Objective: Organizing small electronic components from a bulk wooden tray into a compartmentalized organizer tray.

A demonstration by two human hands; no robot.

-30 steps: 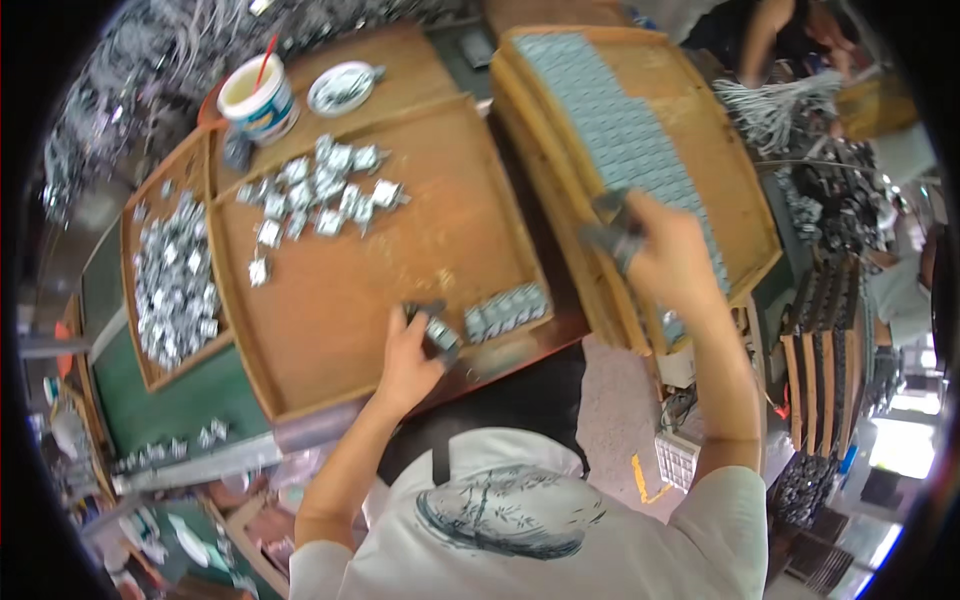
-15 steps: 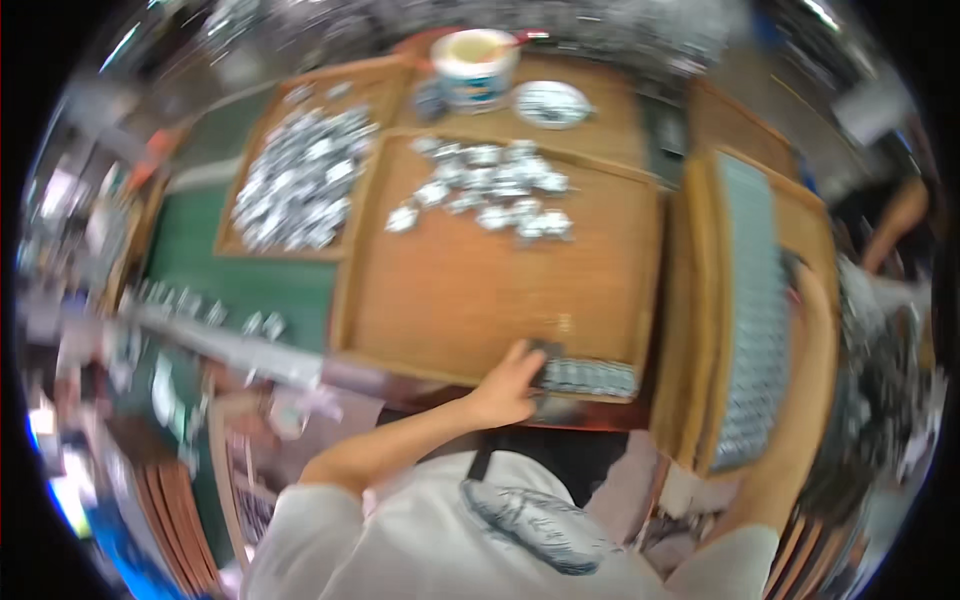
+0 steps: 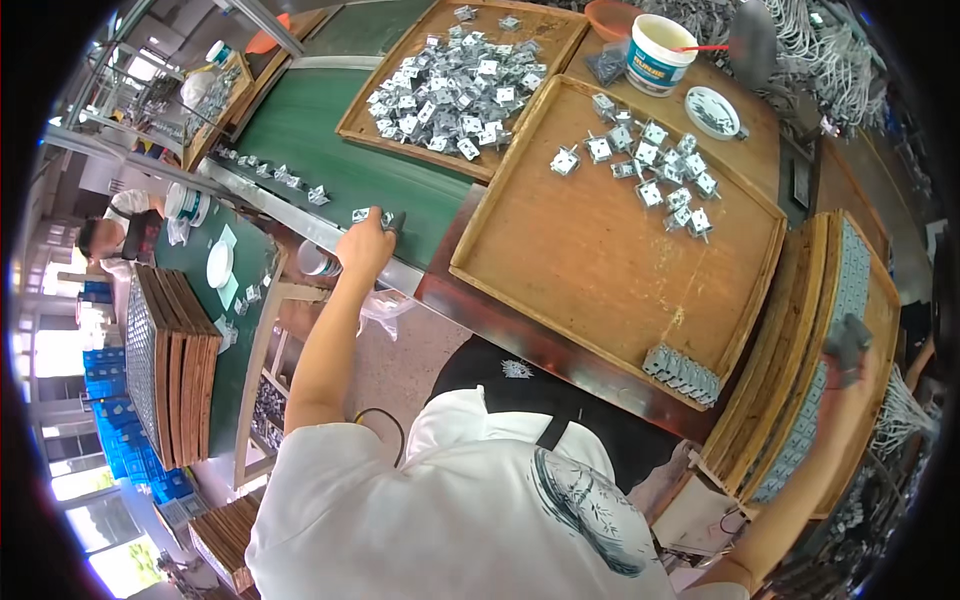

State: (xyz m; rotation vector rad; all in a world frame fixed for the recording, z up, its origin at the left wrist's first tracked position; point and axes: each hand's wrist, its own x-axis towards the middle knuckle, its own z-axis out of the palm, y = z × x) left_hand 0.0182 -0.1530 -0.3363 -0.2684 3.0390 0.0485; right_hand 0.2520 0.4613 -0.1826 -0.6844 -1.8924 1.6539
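Observation:
My left hand [image 3: 364, 246] reaches over the green belt [image 3: 330, 125] at left, its fingertips closed around a small white-and-grey metal part [image 3: 360, 215]. One fingertip shows a dark cover. Farther along the belt, more such parts [image 3: 290, 180] lie in a line. My right hand [image 3: 845, 365] is at far right, over a wooden tray [image 3: 868, 420] beside tightly packed rows of grey parts [image 3: 845, 270]. Dark covering shows at its blurred fingers; whether they hold anything is unclear. A wooden tray [image 3: 590, 260] before me carries loose parts [image 3: 665, 170] and a neat row [image 3: 682, 376] in its near right corner.
Another wooden tray [image 3: 355, 132] holds a heap of metal parts. Behind the middle tray stand a white tub [image 3: 660, 55] with a red-handled tool and a small white dish [image 3: 712, 112]. Stacked trays [image 3: 175, 370] are at left. A co-worker [image 3: 120, 225] is farther left.
My left hand has gone from the row in the middle tray leftward to the belt. My right hand stays by the right tray, lower in view. The whole view has turned left.

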